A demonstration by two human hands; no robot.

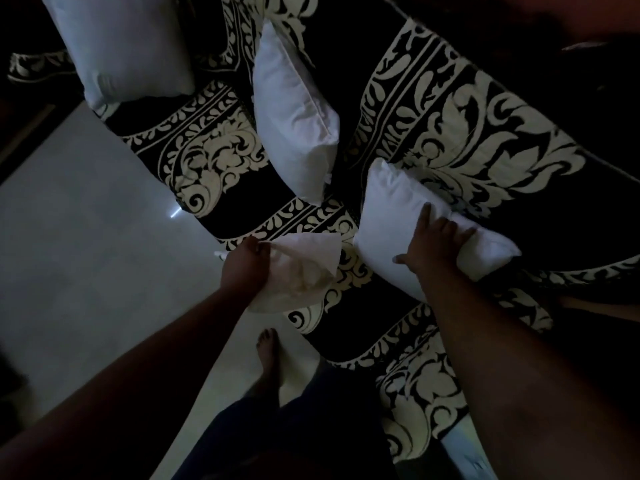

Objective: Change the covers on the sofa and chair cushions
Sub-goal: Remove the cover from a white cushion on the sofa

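Observation:
Three bare white cushions lie on a sofa draped in black cloth with a cream floral pattern (485, 140). My right hand (433, 240) grips the near cushion (391, 209) from above, fingers curled over its top edge. My left hand (242, 265) holds a bunched white cover (304, 268) at the sofa's front edge. A second cushion (294, 109) stands on its edge in the middle, and a third (121, 46) leans at the far left.
Pale tiled floor (86, 254) spreads out to the left of the sofa. My bare foot (268, 358) stands close to the sofa's front. The room is dim and the upper right corner is dark.

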